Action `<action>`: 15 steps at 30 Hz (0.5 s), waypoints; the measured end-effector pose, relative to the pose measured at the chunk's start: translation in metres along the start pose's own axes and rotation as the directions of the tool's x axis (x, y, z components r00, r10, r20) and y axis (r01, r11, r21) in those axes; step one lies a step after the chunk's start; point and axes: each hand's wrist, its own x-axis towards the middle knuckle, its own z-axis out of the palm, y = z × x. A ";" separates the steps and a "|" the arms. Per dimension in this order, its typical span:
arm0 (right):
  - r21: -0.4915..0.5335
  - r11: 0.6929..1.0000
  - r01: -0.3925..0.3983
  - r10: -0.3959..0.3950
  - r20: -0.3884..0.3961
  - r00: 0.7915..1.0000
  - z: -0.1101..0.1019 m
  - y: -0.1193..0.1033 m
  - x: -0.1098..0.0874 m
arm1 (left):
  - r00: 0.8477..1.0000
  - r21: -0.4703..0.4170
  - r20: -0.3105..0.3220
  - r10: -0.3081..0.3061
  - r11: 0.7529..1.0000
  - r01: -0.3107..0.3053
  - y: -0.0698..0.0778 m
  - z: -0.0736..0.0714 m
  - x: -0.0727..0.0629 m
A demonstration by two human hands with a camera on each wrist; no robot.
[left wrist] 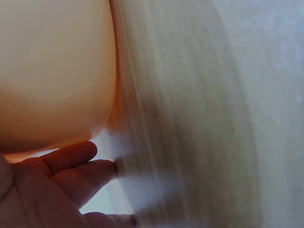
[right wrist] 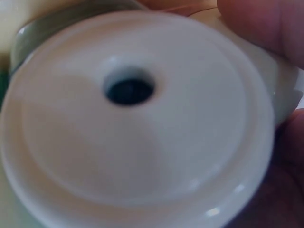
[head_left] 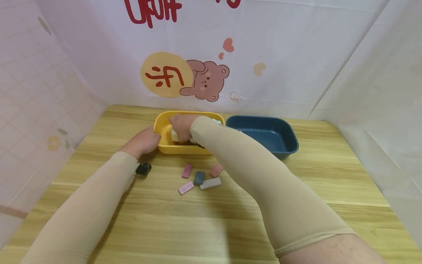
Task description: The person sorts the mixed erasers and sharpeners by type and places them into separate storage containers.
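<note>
My right hand [head_left: 184,126] reaches down into the yellow bin [head_left: 184,149] and grips a cream-coloured object [head_left: 174,136]. In the right wrist view, a round, glossy cream piece [right wrist: 133,156] with a hole in its flat face fills the picture, with fingers at its right side. What kind of thing it is, I cannot tell. My left hand [head_left: 145,141] holds the bin's left rim; in the left wrist view its lower fingers [left wrist: 85,180] lie loosely spread beside the bin's outer wall. The right forearm hides part of the bin's right side.
A dark blue bin [head_left: 287,141] stands right of the yellow one. On the wooden table [head_left: 165,227] in front lie small blocks: a pink one [head_left: 186,171], a dark grey-blue one [head_left: 199,178], a light grey one [head_left: 211,183] and a pale pink one [head_left: 186,188]. A printed cloth [head_left: 280,44] hangs behind.
</note>
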 end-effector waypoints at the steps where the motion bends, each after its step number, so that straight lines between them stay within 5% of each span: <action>1: -0.001 1.000 -0.001 0.001 0.001 1.000 0.000 0.000 0.000 | 1.000 0.000 0.002 -0.004 1.000 0.004 0.000 0.000 0.000; 15: -0.042 0.999 0.007 -0.007 0.001 1.000 0.000 0.003 0.002 | 1.000 -0.002 -0.006 -0.026 1.000 0.026 0.002 0.001 -0.001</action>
